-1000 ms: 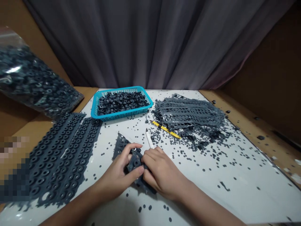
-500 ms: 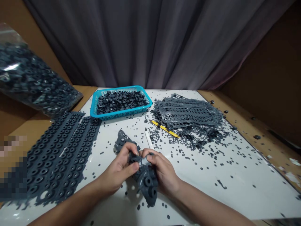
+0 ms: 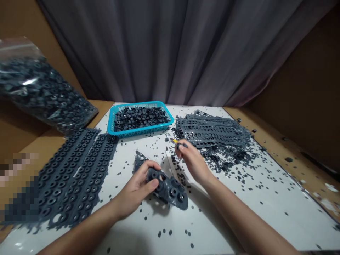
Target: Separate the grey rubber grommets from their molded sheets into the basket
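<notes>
The left hand (image 3: 135, 190) was clamped on a dark grey moulded rubber strip (image 3: 168, 191), fingers curled over its near edge and thumb lying across it. The strip lay flat on the white work board (image 3: 265, 216), just ahead of the person and right of centre of the forearms. Its long axis ran slantwise, from a pointed end at upper left to a ring-studded end at lower right, and the left hand gripped it about midway. The right hand (image 3: 193, 164) was well apart from the strip, raised beyond it toward the far side, with its fingertips (image 3: 180, 145) drawn together. Whether they held a small rubber ring could not be told. A yellow utility knife (image 3: 174, 141) showed just past those fingertips, and a pale flat blade (image 3: 170, 164) lay between the two hands. Loose rubber rings (image 3: 186, 177) were scattered around them, and a pile of punched grey sheets (image 3: 215, 130) lay farther off.
</notes>
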A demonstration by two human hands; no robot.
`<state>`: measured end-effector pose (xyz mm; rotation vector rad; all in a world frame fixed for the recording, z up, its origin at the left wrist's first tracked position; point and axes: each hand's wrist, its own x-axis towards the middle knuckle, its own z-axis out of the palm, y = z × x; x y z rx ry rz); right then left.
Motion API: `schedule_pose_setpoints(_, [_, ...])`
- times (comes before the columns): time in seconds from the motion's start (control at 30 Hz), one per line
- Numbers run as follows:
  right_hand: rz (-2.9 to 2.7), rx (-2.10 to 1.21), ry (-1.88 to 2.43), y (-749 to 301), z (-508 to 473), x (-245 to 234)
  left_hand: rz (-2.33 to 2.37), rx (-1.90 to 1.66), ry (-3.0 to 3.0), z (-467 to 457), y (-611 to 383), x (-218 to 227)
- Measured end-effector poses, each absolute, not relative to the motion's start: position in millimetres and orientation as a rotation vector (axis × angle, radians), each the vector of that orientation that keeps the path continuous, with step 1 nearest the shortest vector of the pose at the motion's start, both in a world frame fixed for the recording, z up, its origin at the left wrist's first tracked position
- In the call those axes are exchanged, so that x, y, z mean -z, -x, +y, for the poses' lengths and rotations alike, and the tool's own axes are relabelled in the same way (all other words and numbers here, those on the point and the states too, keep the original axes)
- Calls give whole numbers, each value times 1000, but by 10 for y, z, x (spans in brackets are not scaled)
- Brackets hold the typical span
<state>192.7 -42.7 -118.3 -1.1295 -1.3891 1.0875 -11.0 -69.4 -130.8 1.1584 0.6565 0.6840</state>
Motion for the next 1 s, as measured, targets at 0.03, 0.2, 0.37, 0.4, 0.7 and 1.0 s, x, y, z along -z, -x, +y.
schedule_pose_setpoints(0.03, [-1466, -1024, 1175, -1961, -255, 1133, 660, -675, -1154, -692, 108, 1300])
schedule_pose_setpoints(0.2, [-1923, -503, 1490, -1882, 841, 873, 739, -683, -1161, -665, 88, 1307])
schedule_pose_setpoints(0.37, [-2062, -420, 1551, -1604, 1566, 871, 838, -733, -1170, -627, 79, 1356])
schedule_pose_setpoints(0.4, [-2088, -418, 1563, -1564, 1631, 884, 833, -744, -1154, -621, 83, 1359])
schedule_pose_setpoints(0.7, [-2216, -349, 1417, -1469, 1133, 498, 964, -955, -1132, -553, 133, 1320])
schedule_pose_setpoints(1.0, [-2719, -64, 1230, -1549, -519, 533, 986, -1016, -1276, -608, 139, 1273])
